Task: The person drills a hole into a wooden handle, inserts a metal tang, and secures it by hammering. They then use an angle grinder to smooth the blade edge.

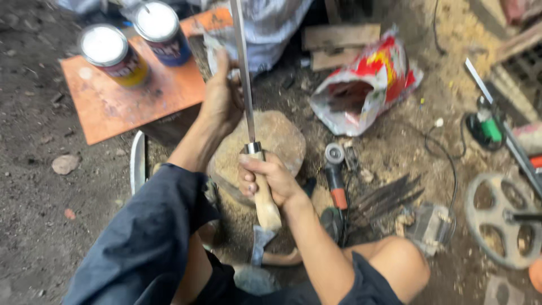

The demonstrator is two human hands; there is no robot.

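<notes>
Dirt floor lies under a stump [282,138]. Right hand [265,178] grips the knife [248,107] by its handle, blade running toward 12 o'clock. Left hand [223,96], at 11 o'clock, closes on the blade.

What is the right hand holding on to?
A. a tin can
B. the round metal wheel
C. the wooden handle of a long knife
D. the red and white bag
C: the right hand is wrapped around the pale wooden handle of the long blade, while the left hand steadies the blade higher up; the tin cans, bag and wheel lie untouched.
</notes>
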